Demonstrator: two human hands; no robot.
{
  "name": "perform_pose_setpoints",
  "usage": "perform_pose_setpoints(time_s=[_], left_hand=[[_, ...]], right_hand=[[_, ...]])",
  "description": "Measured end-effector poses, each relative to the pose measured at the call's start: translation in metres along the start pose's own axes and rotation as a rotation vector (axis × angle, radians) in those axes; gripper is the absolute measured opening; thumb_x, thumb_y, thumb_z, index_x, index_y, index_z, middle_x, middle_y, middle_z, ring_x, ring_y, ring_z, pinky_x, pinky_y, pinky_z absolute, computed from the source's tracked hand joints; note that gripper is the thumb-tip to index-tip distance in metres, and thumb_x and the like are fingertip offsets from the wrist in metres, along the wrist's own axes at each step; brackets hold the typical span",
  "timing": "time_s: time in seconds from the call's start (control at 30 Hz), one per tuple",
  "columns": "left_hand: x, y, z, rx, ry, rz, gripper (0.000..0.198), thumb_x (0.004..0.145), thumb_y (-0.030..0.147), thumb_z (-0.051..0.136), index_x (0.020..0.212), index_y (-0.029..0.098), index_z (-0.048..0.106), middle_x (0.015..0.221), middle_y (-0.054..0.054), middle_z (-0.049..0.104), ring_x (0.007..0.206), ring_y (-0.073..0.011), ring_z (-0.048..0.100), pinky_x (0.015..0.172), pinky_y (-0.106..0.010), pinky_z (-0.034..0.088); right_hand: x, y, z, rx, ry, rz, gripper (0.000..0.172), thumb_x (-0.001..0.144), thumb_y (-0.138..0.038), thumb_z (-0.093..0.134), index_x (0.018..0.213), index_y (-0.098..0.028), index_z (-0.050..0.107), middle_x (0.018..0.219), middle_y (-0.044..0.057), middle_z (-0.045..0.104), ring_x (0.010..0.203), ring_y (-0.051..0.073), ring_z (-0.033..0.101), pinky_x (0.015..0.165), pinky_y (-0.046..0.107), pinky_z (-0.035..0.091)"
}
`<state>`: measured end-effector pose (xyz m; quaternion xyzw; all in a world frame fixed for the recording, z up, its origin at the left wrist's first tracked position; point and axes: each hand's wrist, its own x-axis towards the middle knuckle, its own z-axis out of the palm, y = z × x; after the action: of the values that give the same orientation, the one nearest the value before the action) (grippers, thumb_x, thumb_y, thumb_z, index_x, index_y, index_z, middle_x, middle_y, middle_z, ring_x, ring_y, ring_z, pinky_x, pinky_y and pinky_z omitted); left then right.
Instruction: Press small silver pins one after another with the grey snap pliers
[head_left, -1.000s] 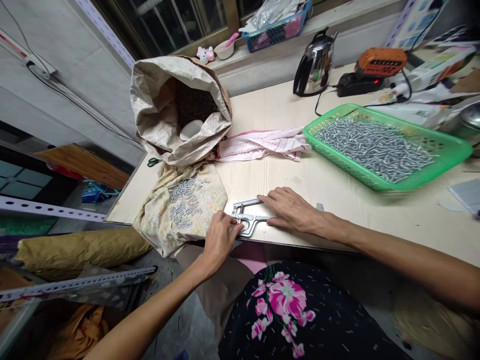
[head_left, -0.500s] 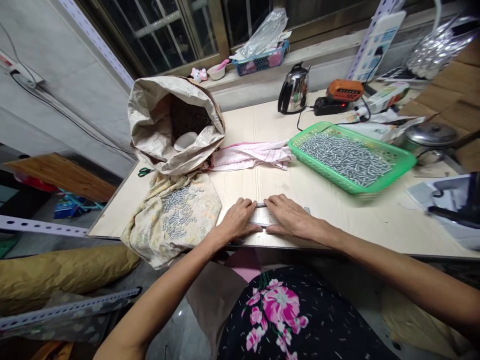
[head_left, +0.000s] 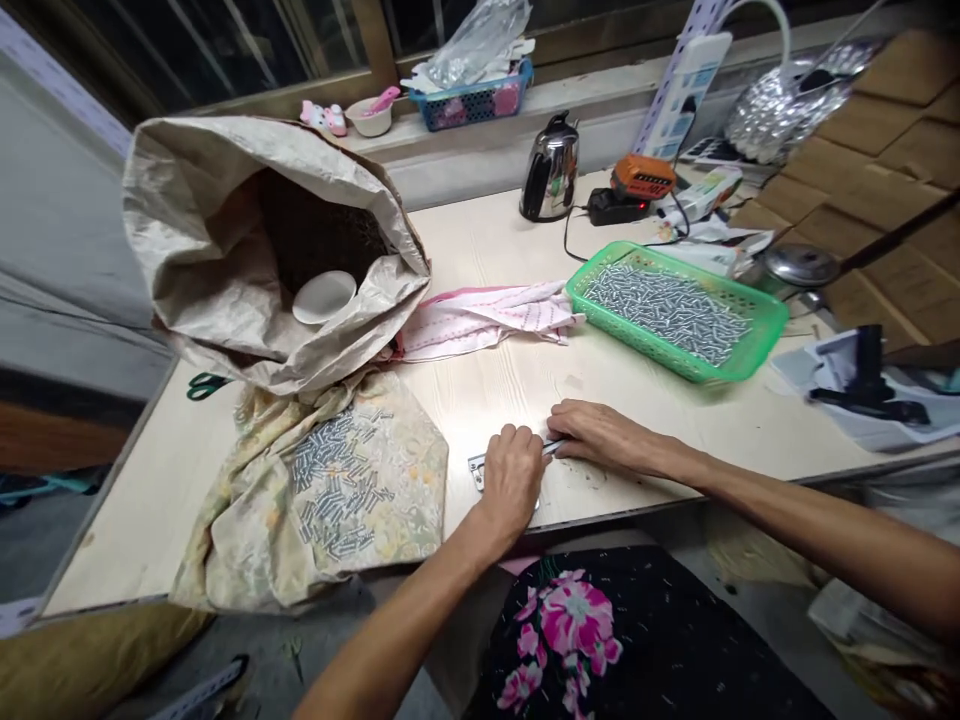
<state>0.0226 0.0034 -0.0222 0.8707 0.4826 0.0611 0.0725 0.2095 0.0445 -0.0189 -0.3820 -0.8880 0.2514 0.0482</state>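
At six o'clock on the surface (head_left: 487, 385), my curled left hand (head_left: 514, 476) and pinching right hand (head_left: 596, 432) hold a metal tool (head_left: 475, 465), likely stiff, best gripped by its bar (head_left: 553, 447).

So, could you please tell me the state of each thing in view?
Tool: partly hidden, gripped by left hand and right hand
Sack: open
Green basket: filled with metal pieces
Cloth: rumpled, bearing metal pieces
Towel: rumpled
Kettle: upright
Battery: seated on charger
Charger: red light lit
Scissors: partly hidden; open or shut unclear
Blue basket: filled
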Motion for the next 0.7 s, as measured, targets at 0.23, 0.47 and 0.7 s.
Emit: perform_pose_setpoints(time_s=[0.23,0.47,0.7], left_hand=[[-0.015,0.003,0.019,-0.058,0.128,-0.090,0.046,0.088,0.025,0.062,0.128,0.007,0.048,0.132,-0.021,0.054,0.123,-0.0335,0.050,0.099,-0.048,0.045],[-0.049,0.037,0.040,-0.234,0.188,0.046,0.044,0.094,0.032,0.052,0.134,0.015,0.048,0.141,-0.016,0.051,0.138,-0.0333,0.038,0.111,-0.056,0.036],[-0.054,0.044,0.039,-0.247,0.257,0.053,0.037,0.095,0.039,0.049,0.123,0.014,0.056,0.135,-0.013,0.057,0.134,-0.0287,0.044,0.112,-0.048,0.037]], right_hand=[[-0.007,-0.003,-0.005,-0.116,0.069,0.085,0.055,0.073,-0.037,0.076,0.118,-0.012,0.055,0.111,0.014,0.055,0.103,0.029,0.048,0.087,0.041,0.042],[-0.008,0.014,-0.009,-0.108,0.044,-0.010,0.032,0.095,-0.034,0.047,0.116,-0.015,0.061,0.103,0.012,0.061,0.097,0.024,0.053,0.085,0.037,0.041],[0.034,0.004,-0.032,-0.370,0.043,-0.051,0.016,0.091,-0.028,0.055,0.082,-0.019,0.065,0.086,0.006,0.064,0.088,0.022,0.052,0.081,0.036,0.032]])
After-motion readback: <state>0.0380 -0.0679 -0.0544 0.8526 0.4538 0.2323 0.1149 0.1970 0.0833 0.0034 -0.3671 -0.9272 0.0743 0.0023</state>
